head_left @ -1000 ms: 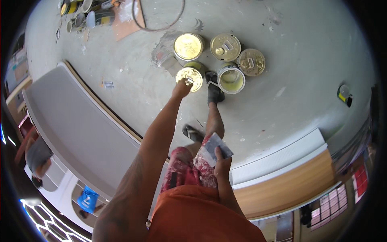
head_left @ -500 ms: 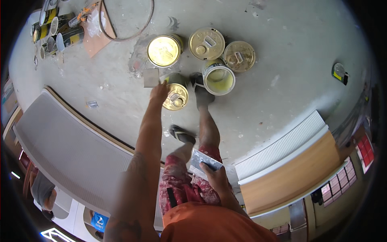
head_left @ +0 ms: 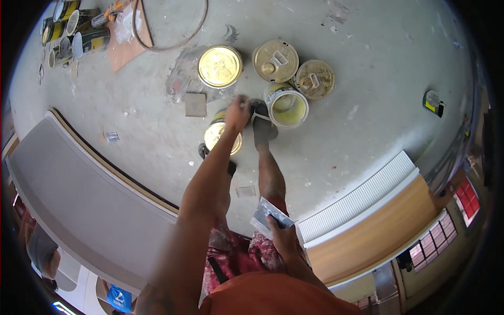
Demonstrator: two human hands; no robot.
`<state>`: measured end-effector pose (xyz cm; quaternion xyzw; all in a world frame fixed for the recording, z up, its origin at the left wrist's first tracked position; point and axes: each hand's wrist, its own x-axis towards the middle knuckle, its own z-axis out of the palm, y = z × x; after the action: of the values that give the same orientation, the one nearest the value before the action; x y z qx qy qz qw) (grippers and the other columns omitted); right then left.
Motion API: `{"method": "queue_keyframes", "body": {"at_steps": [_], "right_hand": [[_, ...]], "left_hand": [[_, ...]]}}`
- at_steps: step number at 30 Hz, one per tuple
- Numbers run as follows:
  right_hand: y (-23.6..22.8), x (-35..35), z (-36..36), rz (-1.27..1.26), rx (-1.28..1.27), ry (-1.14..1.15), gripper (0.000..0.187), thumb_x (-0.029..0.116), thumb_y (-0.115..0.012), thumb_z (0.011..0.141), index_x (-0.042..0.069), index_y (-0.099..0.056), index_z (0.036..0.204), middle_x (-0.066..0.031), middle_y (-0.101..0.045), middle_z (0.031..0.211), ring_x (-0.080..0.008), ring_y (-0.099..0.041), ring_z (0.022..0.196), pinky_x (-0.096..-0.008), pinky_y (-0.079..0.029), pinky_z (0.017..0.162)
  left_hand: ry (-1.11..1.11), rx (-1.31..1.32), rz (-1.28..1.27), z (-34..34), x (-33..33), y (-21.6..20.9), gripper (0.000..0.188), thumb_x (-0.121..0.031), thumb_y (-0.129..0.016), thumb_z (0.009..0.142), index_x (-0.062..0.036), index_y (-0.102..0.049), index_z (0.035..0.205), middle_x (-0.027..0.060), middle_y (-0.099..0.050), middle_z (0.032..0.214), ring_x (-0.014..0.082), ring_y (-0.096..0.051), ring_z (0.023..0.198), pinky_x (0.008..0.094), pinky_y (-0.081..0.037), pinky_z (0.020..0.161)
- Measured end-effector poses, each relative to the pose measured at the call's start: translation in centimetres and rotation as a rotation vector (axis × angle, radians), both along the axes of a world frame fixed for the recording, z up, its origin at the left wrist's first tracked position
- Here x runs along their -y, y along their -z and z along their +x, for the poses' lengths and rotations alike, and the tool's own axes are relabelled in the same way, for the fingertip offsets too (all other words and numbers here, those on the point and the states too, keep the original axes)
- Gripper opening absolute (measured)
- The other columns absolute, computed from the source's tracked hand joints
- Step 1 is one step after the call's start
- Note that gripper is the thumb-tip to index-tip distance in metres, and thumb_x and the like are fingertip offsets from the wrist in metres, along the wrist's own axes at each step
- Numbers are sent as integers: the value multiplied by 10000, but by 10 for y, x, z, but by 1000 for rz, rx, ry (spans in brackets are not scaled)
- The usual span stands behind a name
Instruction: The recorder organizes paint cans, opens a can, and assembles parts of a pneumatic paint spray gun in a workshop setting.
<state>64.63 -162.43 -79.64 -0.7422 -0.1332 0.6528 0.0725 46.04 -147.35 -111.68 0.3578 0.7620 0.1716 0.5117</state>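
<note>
Gold-lidded can: on the floor ahead of the person, lid partly hidden by the left forearm.
Left hand: blurred, near the can's far side, between it and a sandalled foot; I cannot tell whether it grips anything.
Right hand: grasping a flat grey spreader above the red, white-smeared shorts, thumb on its face.
Grey square: flat on the floor, left of the left hand.
Open can: just right of the foot, yellow-green inside.
Dull-lidded cans: two, side by side beyond the open one.
Shiny can: left of that pair, beyond the square.
Far left: a hose curving over a tan board, near clustered cans.
Either side: a long grey panel left, a wooden panel right.
</note>
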Motion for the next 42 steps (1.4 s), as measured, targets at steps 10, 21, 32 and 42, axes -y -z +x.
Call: {"method": "queue_keyframes", "body": {"at_steps": [10,21,32,42], "right_hand": [[1,-28,27,82,45,73,286,225,-673,926,-61,-678,941,-37,-670,784,-92,-576,738,-296,-482,661],[9,-7,67,81,57,154,276,223,-671,930,-53,-679,938,-19,-660,778,-77,-558,726,-285,-470,648],[13,11,71,126,33,165,284,226,-660,941,-56,-679,964,-17,-648,809,-88,-561,777,-280,-470,697],[10,18,58,157,-1,-105,320,239,-658,928,-65,-683,1024,-54,-694,881,-120,-608,829,-294,-488,751]], "left_hand": [[353,-700,380,78,-150,28,534,-320,-729,797,-138,-556,1269,151,-538,1253,361,-537,1140,472,-488,898],[817,-707,250,55,-192,15,540,-287,-773,763,-193,-558,1250,84,-565,1253,289,-612,1126,486,-503,887],[586,-307,468,2,-135,-82,207,-191,-725,766,-42,-698,907,149,-633,1066,359,-656,871,433,-529,761],[-166,-472,340,-107,70,-252,187,-144,-693,893,13,-720,991,143,-612,892,263,-605,797,352,-478,733]]}}
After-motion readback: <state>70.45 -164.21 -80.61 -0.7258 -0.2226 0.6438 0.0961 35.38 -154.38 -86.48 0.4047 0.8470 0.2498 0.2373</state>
